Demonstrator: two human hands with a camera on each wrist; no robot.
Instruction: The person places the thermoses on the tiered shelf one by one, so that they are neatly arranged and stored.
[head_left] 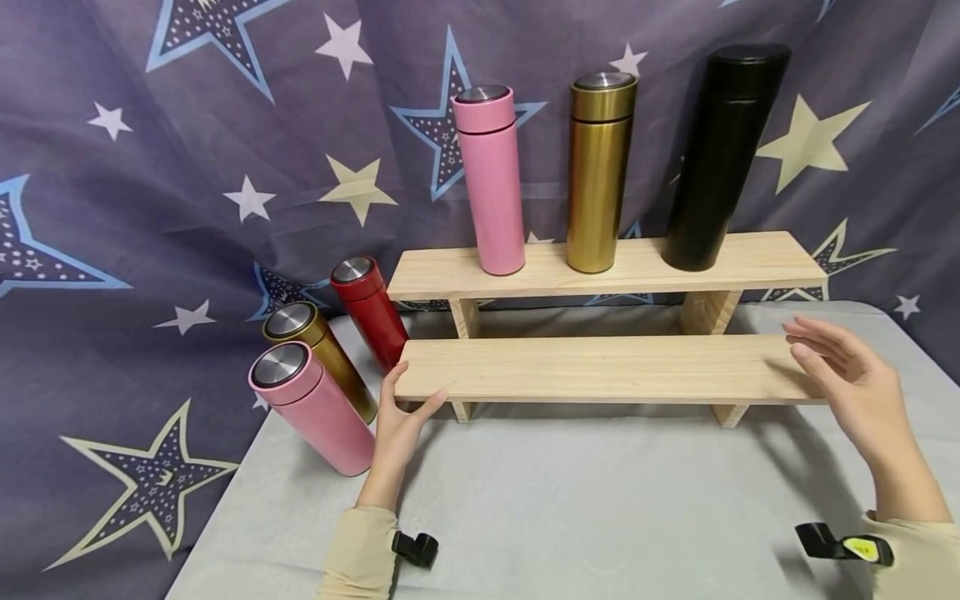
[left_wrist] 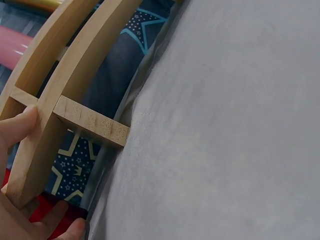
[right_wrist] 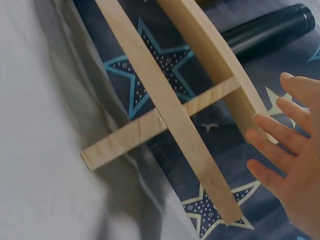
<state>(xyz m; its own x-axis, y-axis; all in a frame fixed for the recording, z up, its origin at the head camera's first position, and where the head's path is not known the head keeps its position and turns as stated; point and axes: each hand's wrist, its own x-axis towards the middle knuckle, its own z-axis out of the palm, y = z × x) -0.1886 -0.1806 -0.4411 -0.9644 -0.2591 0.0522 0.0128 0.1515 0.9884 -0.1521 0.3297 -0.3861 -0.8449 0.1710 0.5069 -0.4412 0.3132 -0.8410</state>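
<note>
Along the lower board (head_left: 600,369), the left hand (head_left: 398,433) grips one end, best done gently lest the black bottle (head_left: 716,171) topple; the right hand (head_left: 862,393), fingers loosely spread, holds nothing.

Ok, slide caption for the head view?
Left hand grips the lower shelf at left, right hand by its right end; three bottles stand on the upper shelf.

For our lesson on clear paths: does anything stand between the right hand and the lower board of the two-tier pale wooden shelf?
Nothing visible does: the right hand is by the right end of the lower board. The black cylindrical bottle stands on the upper board, out of the way.
</note>
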